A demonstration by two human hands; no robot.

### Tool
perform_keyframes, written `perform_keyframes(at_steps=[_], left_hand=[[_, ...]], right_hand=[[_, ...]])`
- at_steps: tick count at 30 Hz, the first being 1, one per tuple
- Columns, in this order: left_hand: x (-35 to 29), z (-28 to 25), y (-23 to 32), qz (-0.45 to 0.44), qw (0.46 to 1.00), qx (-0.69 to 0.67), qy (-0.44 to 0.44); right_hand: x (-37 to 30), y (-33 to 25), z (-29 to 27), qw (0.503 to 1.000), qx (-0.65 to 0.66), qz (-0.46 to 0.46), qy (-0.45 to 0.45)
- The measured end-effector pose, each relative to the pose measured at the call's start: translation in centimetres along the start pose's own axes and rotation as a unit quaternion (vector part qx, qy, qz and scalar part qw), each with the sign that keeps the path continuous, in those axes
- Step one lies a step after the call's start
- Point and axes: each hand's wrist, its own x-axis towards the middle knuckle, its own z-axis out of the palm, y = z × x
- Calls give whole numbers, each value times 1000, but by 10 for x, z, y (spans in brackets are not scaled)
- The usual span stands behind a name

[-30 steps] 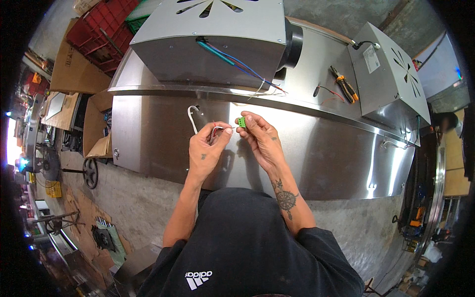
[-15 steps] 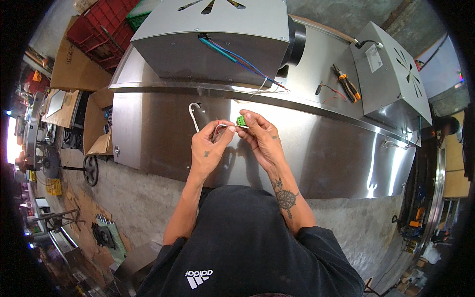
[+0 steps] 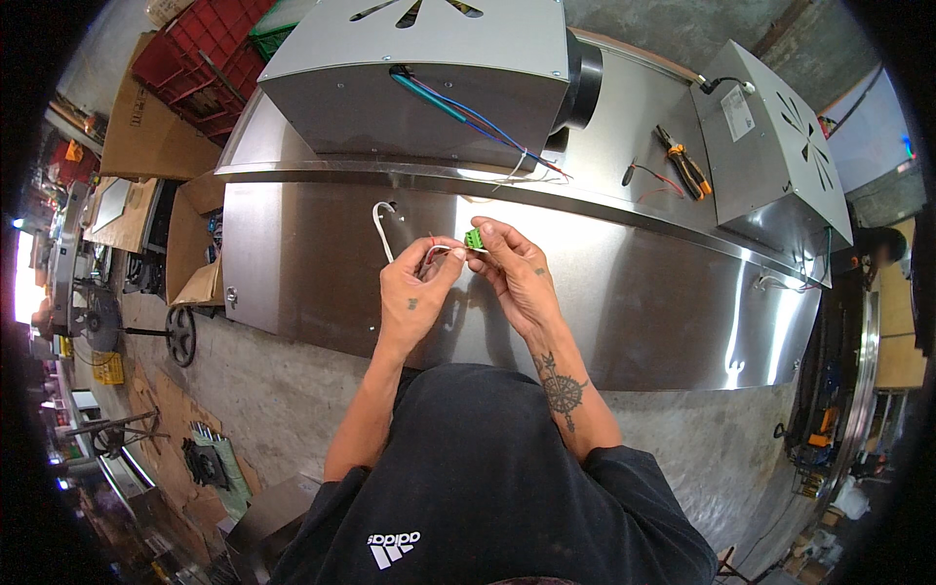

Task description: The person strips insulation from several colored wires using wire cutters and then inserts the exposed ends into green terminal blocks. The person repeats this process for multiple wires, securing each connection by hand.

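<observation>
A small green terminal block (image 3: 474,239) is pinched between the thumb and fingers of my right hand (image 3: 513,261). My left hand (image 3: 419,285) is closed on the thin wires of a white cable (image 3: 378,220), close beside the block. That cable comes out of a hole in the stainless steel panel (image 3: 302,263) and bends down into my left hand. A red strand and a white one show at my left fingers. Whether a wire end sits inside the block is hidden by my fingertips.
Above my hands stands a grey metal box (image 3: 439,107) with loose blue and red wires (image 3: 478,122). Orange-handled pliers (image 3: 684,164) and a short red-black lead (image 3: 648,175) lie right of it, near a second grey box (image 3: 770,146). Cardboard boxes (image 3: 195,244) stand at left.
My left hand and forearm have shifted very slightly to the right. Both hands keep their hold on the wires and the terminal block.
</observation>
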Motion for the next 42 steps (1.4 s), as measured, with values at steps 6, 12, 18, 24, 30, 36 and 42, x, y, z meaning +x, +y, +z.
perform_keyframes(at_steps=[6,12,18,24,30,36,42], left_hand=[[-3,3,-2,28,998,55,26],[-3,7,-3,63,995,69,45],[-5,10,-5,64,995,57,57],[-5,7,-7,77,994,56,54],[-4,8,-7,72,994,57,57],[-1,12,-15,74,994,60,43],[0,10,-22,71,996,25,54]], right_hand=[[-1,3,2,999,-32,-19,16],[-3,3,7,997,-69,-39,22],[-4,6,13,995,-71,-46,48],[-4,9,14,996,-59,-44,48],[-4,15,17,997,-29,-53,57],[0,20,12,995,-34,-68,64],[6,33,13,995,-2,-73,62]])
